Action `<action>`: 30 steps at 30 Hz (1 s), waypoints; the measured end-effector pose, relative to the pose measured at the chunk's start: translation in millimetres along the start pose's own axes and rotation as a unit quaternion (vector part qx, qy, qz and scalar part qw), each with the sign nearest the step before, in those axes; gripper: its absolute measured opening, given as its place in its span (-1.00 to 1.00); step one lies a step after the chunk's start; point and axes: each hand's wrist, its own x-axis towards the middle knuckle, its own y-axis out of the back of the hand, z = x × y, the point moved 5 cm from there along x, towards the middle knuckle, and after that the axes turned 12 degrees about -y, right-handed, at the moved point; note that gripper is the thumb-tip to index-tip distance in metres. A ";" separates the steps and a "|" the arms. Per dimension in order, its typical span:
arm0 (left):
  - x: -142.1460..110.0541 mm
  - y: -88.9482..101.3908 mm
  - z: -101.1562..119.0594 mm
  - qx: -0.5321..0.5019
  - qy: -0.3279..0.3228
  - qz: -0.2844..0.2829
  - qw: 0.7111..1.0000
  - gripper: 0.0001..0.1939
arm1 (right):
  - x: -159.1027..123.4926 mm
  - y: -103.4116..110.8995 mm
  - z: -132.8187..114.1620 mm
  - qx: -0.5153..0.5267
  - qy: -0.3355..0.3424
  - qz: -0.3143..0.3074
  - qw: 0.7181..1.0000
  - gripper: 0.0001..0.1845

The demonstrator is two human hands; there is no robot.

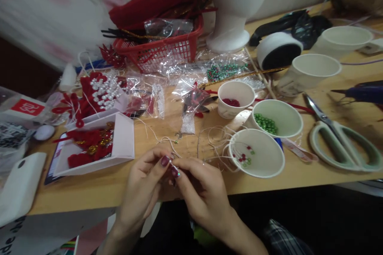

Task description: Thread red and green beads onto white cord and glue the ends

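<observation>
At the table's front edge, my left hand and my right hand meet with their fingertips pinched together. Between the fingers runs a thin white thread; a small shiny speck shows there, too small to make out. A loose thread with a tiny green bead on it lies just beyond my fingers. Right of my hands, a paper cup holds red and green beads on threads that trail over its rim. Behind it are a cup of green beads and a cup of dark red beads.
Large scissors lie on the right, near a glue gun. Two more paper cups stand behind. To the left are a white box of red ornaments and a white case. A red basket and plastic bags occupy the back.
</observation>
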 end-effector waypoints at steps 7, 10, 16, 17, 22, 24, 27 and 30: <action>-1.1 9.1 15.5 0.242 -0.185 -0.115 0.946 -0.92 | 0.0 0.4 0.9 0.002 -0.015 -0.009 1.000 -0.81; -7.4 6.4 29.3 0.373 -0.319 -0.126 0.862 -0.91 | 0.3 -0.6 -0.6 -0.003 -0.001 -0.007 1.000 -0.80; -14.7 -5.4 44.0 0.473 -0.424 -0.142 0.759 -0.85 | 1.1 -2.7 -0.1 0.000 -0.003 -0.016 1.000 -0.79; -14.7 -6.0 44.4 0.477 -0.426 -0.141 0.756 -0.85 | 1.0 -2.6 -0.1 0.001 -0.001 -0.016 1.000 -0.79; -15.8 -7.0 43.5 0.462 -0.413 -0.122 0.776 -0.88 | 0.6 -0.5 -3.8 0.008 0.015 0.006 1.000 -0.83; -13.8 -3.3 46.3 0.415 -0.379 -0.088 0.822 -0.89 | 0.4 0.5 -5.4 0.002 0.020 0.026 0.999 -0.86; -3.3 6.5 57.1 0.266 -0.271 -0.028 0.925 -0.82 | -0.2 0.6 -4.3 -0.016 0.017 0.054 0.998 -0.85; 8.3 9.4 90.3 0.131 -0.265 0.032 0.955 -0.75 | -1.0 -0.1 -1.2 -0.027 0.012 0.074 0.997 -0.85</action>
